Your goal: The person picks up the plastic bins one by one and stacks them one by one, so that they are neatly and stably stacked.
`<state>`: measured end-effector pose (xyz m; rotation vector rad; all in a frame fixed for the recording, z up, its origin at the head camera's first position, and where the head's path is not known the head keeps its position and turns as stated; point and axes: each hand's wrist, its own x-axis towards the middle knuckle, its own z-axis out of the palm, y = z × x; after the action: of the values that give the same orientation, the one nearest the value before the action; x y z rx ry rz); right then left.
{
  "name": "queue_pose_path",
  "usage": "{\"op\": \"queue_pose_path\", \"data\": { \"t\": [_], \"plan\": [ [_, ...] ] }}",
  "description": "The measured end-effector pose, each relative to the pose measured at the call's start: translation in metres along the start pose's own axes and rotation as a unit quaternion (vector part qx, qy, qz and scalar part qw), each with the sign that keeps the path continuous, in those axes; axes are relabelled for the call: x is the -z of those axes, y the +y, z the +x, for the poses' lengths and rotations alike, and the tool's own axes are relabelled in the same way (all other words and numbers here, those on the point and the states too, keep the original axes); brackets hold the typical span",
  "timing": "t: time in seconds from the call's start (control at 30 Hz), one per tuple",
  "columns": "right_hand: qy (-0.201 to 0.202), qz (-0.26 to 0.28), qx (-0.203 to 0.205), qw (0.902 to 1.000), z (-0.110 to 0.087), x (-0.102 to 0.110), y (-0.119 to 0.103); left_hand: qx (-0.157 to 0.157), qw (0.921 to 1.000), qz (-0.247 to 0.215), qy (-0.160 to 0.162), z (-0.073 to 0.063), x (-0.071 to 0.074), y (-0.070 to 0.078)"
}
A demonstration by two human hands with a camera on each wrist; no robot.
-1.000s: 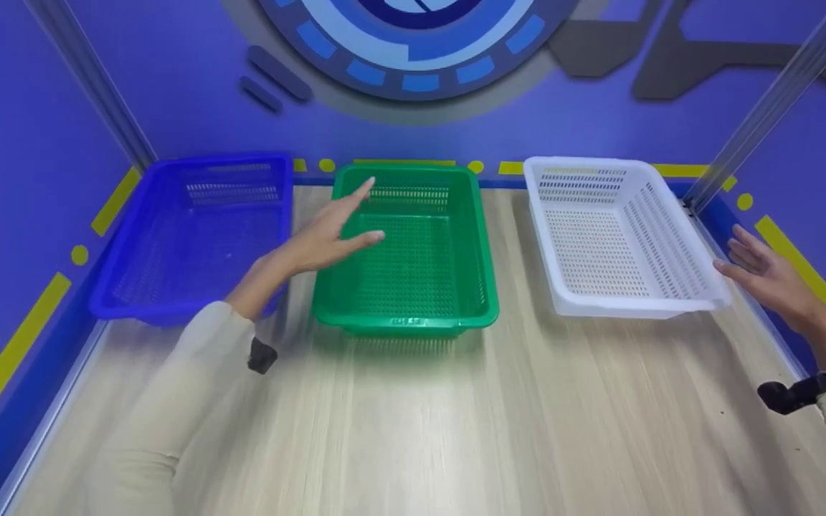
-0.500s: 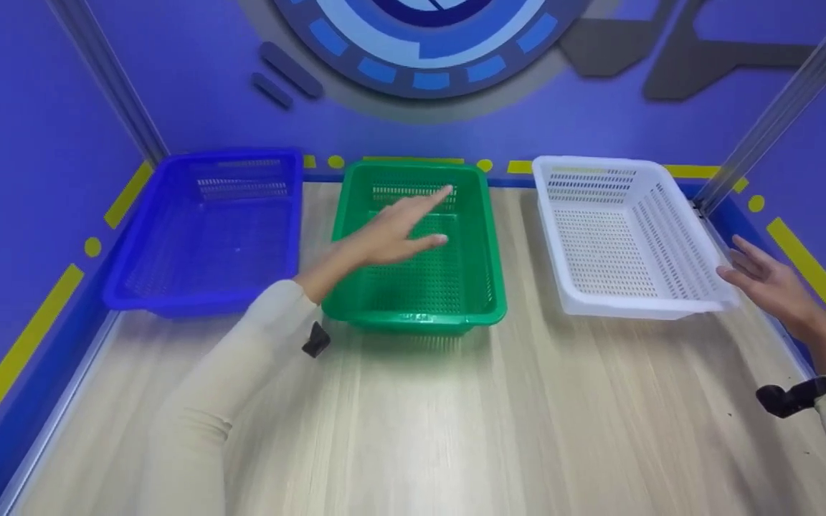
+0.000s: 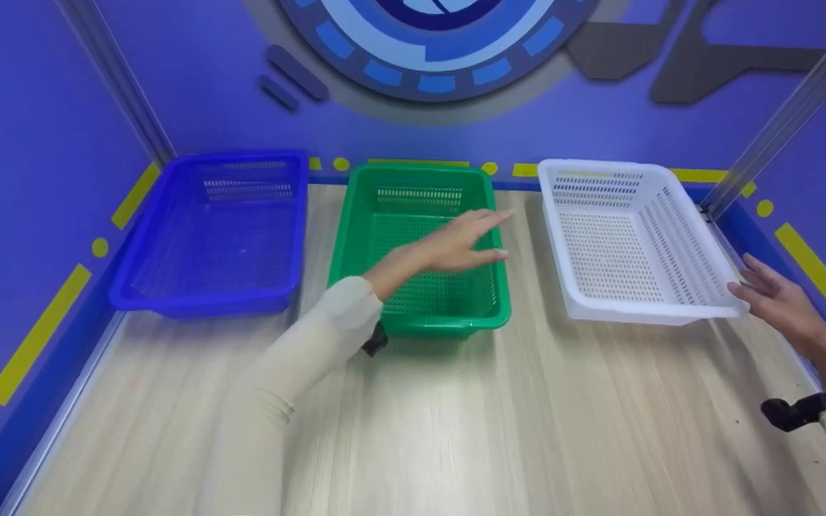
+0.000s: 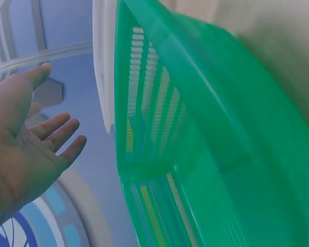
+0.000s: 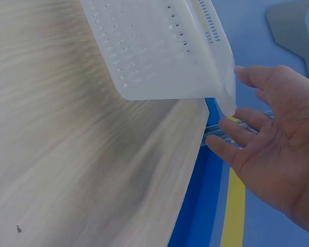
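One green basket (image 3: 449, 324) is seen below the spread left hand (image 3: 454, 242); just left of the loosely spread right hand (image 3: 780, 302), a white basket (image 3: 657, 309) is pictured, contact unclear.

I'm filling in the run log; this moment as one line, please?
left hand: open, above green basket | right hand: open, by white basket, contact unclear | blue basket: no hand on it
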<state>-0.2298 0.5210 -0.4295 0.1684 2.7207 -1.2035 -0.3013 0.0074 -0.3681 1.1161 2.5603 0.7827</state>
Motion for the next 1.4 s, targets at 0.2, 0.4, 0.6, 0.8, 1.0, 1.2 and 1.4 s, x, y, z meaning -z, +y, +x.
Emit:
{"op": "queue_pose_path", "data": {
  "t": [0.2,0.4,0.6,0.8,1.0,1.2,1.4],
  "plan": [
    [-0.014,0.038,0.034,0.9986,-0.004,0.002,0.008,-0.017,0.9978,-0.064,-0.002,0.029,-0.019,0.015],
    [-0.019,0.088,0.047,0.9949,-0.003,0.000,0.015,-0.018,0.9864,-0.160,-0.034,0.055,-0.032,0.027],
    [-0.016,0.148,0.050,0.9876,-0.003,-0.003,0.020,0.040,0.9714,-0.232,-0.030,0.079,-0.053,0.035],
    [-0.058,0.254,0.068,0.9629,0.005,-0.012,0.016,0.150,0.9424,-0.299,0.014,0.090,-0.075,0.041],
    [-0.107,0.302,0.048,0.9462,0.005,-0.012,0.014,0.158,0.9126,-0.374,0.050,0.101,-0.093,0.050],
    [-0.121,0.313,0.045,0.9409,0.004,-0.010,0.014,0.174,0.8727,-0.452,0.065,0.110,-0.105,0.058],
    [-0.122,0.331,0.039,0.9351,0.006,-0.011,0.016,0.173,0.8449,-0.503,0.058,0.111,-0.107,0.058]
  ]
}}
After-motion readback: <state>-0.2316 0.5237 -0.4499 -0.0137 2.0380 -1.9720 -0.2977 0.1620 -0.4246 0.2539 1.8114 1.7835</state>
